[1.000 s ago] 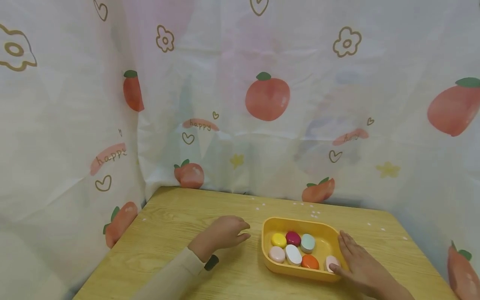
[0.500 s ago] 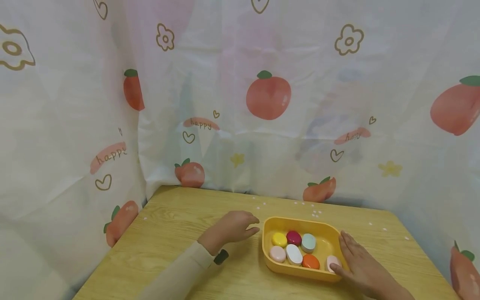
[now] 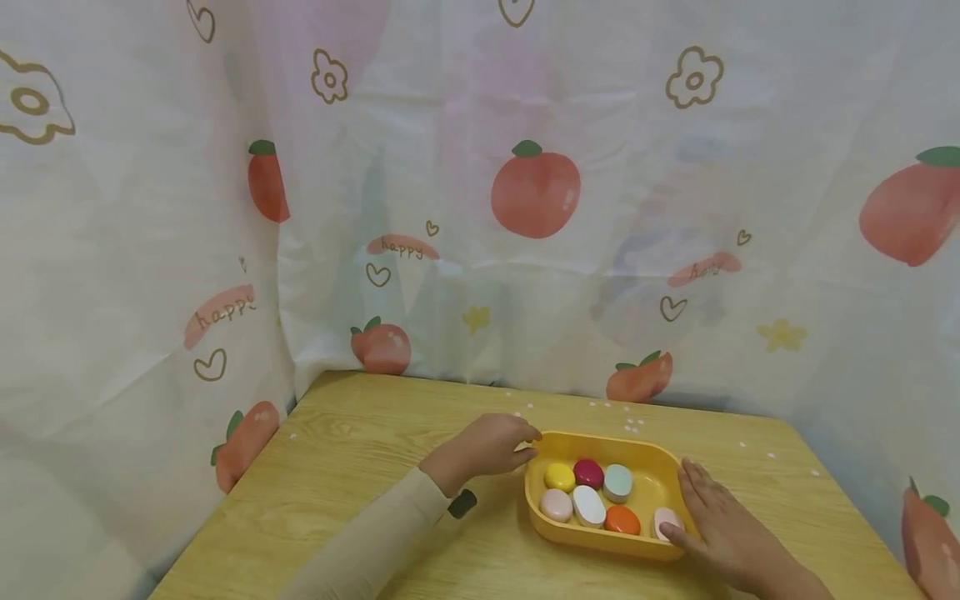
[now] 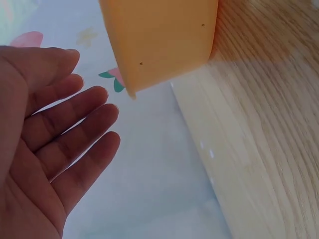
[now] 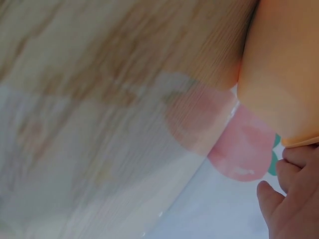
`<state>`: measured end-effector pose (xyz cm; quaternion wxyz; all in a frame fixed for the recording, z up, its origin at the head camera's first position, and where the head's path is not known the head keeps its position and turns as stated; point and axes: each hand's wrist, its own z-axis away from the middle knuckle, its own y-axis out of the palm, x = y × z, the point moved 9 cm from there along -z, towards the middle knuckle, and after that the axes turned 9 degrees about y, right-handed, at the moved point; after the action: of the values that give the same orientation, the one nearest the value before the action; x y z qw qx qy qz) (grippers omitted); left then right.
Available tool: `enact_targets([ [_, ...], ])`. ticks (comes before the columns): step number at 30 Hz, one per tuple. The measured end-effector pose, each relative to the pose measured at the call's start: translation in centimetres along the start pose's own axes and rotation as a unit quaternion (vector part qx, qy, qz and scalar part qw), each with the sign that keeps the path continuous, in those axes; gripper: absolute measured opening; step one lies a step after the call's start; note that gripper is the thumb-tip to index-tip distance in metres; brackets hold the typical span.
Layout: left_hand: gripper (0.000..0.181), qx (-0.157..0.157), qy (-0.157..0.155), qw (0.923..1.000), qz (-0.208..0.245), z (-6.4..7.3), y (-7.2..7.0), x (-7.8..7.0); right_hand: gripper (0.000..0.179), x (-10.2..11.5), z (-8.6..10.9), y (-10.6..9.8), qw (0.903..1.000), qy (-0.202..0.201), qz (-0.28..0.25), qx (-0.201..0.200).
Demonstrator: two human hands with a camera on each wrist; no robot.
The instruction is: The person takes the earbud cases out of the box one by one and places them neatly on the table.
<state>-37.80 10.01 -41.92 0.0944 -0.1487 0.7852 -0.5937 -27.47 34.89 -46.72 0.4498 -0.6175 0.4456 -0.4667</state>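
A yellow rounded tray (image 3: 585, 540) stands on the table with several smooth, rounded, pebble-like pieces inside. They include a yellow piece (image 3: 559, 477), a dark red one (image 3: 588, 473), a pale green one (image 3: 618, 482), a white oval (image 3: 588, 507) and an orange one (image 3: 622, 520). My left hand (image 3: 487, 446) has its fingertips right at the tray's left back corner; in the left wrist view its fingers spread loosely beside the wall. Along the right end lies my right hand (image 3: 723, 525), fingers straight against the outside, thumb over the rim near a pale pink piece (image 3: 666, 524).
Under the tray is a wood-grain table (image 3: 360, 433) with small white specks (image 3: 633, 425) near its back edge. A white curtain (image 3: 435, 183) printed with fruit, hearts and flowers surrounds the back and sides. A dark object (image 3: 462, 503) sits under the left wrist.
My left hand has moved right and slightly away from me, from the bare table to the tray's left corner. The right hand, the tray and its pieces have stayed put.
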Motion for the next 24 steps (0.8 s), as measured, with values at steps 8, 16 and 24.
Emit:
enact_targets([
  [8,0.025,0.008,-0.004,0.9975,0.071,-1.4,1.2,0.1,0.084,0.2,0.0,-0.2,1.0000,-0.001,-0.004,0.005],
  [16,0.032,0.039,-0.101,0.9742,0.198,-2.7,3.1,0.6,0.086,0.2,0.0,-0.1,0.9997,0.010,-0.014,0.016],
  [24,0.022,0.108,-0.231,0.9486,0.187,-4.0,4.4,0.9,0.085,0.1,-0.2,0.1,0.9998,0.008,-0.009,0.016],
])
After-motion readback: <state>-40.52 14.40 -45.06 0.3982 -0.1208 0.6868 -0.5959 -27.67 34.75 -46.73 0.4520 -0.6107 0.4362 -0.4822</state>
